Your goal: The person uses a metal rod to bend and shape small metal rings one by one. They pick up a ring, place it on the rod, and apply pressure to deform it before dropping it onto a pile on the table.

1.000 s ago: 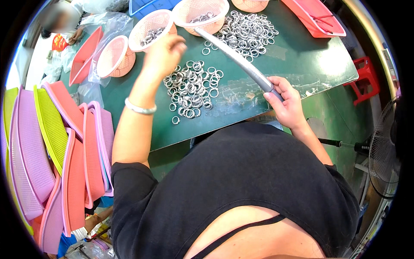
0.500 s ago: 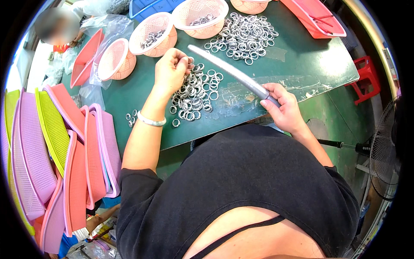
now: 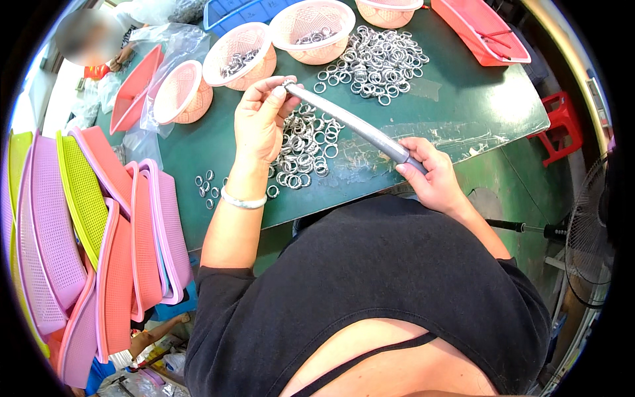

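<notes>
My right hand (image 3: 433,175) is closed round the thick dark end of a grey tapered ring mandrel (image 3: 354,124), which slants up and left over the table. At its thin tip, my left hand (image 3: 261,119) pinches a small metal ring (image 3: 288,84); whether the tip passes through the ring is hard to make out. Below the mandrel lies a pile of silvery rings (image 3: 304,149), partly hidden by my left hand and the mandrel. A few loose rings (image 3: 209,185) lie left of my left forearm. Farther back is a larger heap of rings (image 3: 383,63).
Pink baskets (image 3: 241,56) stand along the far side, some holding rings. A red tray (image 3: 479,33) sits at the back right, a blue crate (image 3: 241,13) at the back. Stacked coloured baskets (image 3: 79,218) fill the left. A red stool (image 3: 559,129) and a fan (image 3: 589,225) stand right.
My left hand has brought the pinched ring up from the near pile to the mandrel's thin tip. The mandrel's tip has dropped slightly; my right hand keeps its hold.
</notes>
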Demonstrator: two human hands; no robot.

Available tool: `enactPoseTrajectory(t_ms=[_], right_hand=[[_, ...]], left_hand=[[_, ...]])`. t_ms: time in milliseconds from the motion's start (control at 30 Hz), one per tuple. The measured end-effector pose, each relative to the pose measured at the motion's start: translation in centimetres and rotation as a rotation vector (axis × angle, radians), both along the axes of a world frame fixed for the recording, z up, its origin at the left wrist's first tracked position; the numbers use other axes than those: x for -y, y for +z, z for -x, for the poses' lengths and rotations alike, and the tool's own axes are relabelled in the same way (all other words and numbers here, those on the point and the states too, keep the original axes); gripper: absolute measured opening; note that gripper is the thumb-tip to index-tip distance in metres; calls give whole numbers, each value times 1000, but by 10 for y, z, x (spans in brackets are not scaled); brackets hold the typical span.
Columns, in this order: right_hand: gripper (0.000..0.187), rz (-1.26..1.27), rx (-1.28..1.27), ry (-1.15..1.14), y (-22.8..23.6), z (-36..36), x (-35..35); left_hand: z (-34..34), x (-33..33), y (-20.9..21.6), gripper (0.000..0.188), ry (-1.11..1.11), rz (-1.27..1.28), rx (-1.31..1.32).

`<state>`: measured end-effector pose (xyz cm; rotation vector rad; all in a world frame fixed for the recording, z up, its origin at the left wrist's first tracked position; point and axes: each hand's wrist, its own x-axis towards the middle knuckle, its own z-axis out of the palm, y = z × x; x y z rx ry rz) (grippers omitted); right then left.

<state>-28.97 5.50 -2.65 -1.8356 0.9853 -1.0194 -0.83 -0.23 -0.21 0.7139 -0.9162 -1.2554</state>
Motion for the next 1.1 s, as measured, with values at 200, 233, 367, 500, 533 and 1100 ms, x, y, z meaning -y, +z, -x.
enactPoseTrajectory(t_ms=[200, 233, 367, 500, 533, 1100], right_hand=[[28, 6, 5, 18, 1, -2, -1], [28, 7, 5, 20, 1, -2, -1], [29, 32, -1, 10, 1, -3, -1], [31, 165, -39, -16, -1, -8, 2], [31, 204, -58, -25, 0, -9, 2], [35, 405, -167, -27, -1, -9, 1]], left_hand=[[3, -4, 0, 31, -7, 6, -95], [5, -6, 0, 36, -11, -12, -136], [13, -13, 4, 52, -108, -25, -127], [24, -20, 4, 55, -255, -90, -150], [24, -20, 4, 55, -271, -79, -148], [22, -35, 7, 59, -170, -58, -6]])
